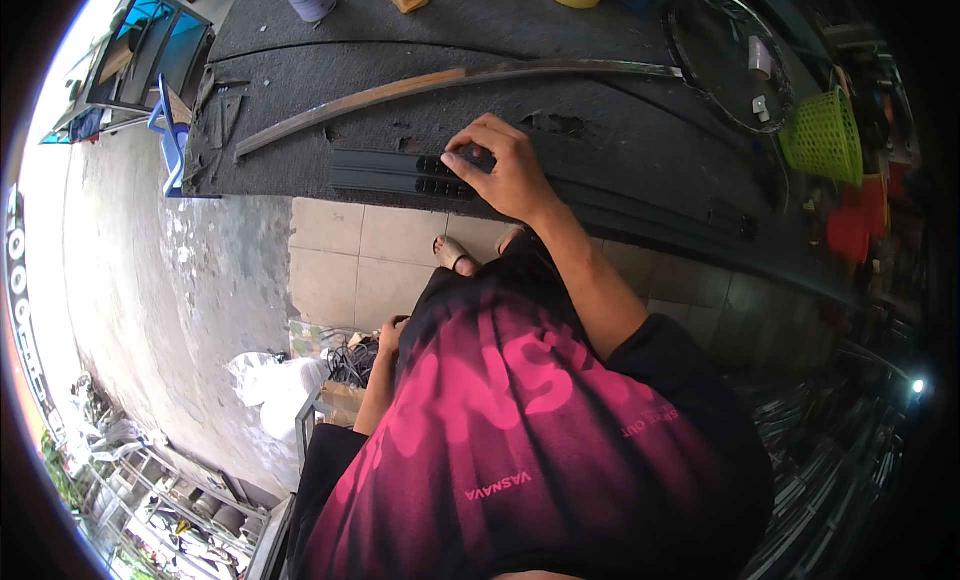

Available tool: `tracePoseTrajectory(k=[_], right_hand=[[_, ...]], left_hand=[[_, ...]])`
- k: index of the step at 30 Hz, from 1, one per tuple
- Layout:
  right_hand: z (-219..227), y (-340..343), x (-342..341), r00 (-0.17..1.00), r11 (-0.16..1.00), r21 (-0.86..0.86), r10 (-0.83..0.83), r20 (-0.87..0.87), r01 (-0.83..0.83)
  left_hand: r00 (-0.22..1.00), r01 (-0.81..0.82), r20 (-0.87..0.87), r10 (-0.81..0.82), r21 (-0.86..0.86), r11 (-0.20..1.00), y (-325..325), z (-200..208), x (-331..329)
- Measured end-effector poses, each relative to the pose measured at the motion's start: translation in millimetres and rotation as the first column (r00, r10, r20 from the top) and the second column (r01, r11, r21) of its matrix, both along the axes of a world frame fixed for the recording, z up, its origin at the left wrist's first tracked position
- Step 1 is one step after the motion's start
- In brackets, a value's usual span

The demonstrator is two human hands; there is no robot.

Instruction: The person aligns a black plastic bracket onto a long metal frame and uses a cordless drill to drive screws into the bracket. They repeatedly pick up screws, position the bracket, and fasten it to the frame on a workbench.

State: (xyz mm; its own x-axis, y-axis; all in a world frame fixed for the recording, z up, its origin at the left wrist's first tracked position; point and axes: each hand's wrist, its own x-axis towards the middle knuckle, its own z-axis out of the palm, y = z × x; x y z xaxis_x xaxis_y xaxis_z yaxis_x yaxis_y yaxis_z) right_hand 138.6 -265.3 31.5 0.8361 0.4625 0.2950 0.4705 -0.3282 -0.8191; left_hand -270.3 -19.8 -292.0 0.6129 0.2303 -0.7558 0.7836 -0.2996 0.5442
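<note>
Right hand (505, 170) is pinching a small black insert (437, 166) into the dark rail (380, 172) on the counter (560, 70); left hand (392, 332), grip unclear, is hanging below the rail; most of the rail's length is lying untouched

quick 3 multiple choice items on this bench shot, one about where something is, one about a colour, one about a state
1. Where do the right hand fingertips rest?
A. on the black slotted rail at the near edge of the workbench
B. on the mesh basket
C. on the tape roll

2. What colour is the mesh basket at the right of the bench?
A. blue
B. green
C. white

3. What is the state of the left hand?
A. raised over the bench, gripping the long curved metal strip
B. flat on the rail
C. down at the person's side, below the bench edge

Answers: 1 A, the fingers pinch at the slots in the rail. 2 B, its mesh is bright green. 3 C, it hangs low by the hip above the tiled floor, and whether it holds anything cannot be told.
</note>
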Motion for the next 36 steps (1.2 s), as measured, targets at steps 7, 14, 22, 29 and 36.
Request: tracePoseTrajectory(k=[7, 14, 22, 29, 36], right_hand=[[2.4, -21.8, 3.8, 0.999, 0.999, -0.018, -0.042, -0.003, 0.042], [3.8, -19.2, -0.1, 0.999, 0.997, -0.069, -0.025, -0.036, 0.022], [4.2, -16.8, -1.4, 0.999, 0.994, -0.106, -0.033, -0.034, 0.029], [7.2, -15.2, -2.2, 0.998, 0.994, -0.103, -0.033, -0.047, 0.028], [2.7, -21.7, -1.5, 0.997, 0.992, -0.106, -0.071, -0.036, 0.067]], left_hand=[[0.999, 0.025, -0.034, -0.026, -0.001, 1.0, 5.9, -7.0, -7.5], [0.971, -0.209, -0.142, 0.191, -0.118, 0.971, 3.0, 0.0, 11.8], [0.981, -0.181, -0.101, 0.168, -0.146, 0.972, 0.2, -0.4, 10.5], [0.996, -0.04, -0.081, 0.041, 0.012, 0.999, 9.4, -17.6, -12.5], [0.985, -0.144, -0.111, 0.135, -0.079, 0.986, 24.4, -20.3, -11.1]])
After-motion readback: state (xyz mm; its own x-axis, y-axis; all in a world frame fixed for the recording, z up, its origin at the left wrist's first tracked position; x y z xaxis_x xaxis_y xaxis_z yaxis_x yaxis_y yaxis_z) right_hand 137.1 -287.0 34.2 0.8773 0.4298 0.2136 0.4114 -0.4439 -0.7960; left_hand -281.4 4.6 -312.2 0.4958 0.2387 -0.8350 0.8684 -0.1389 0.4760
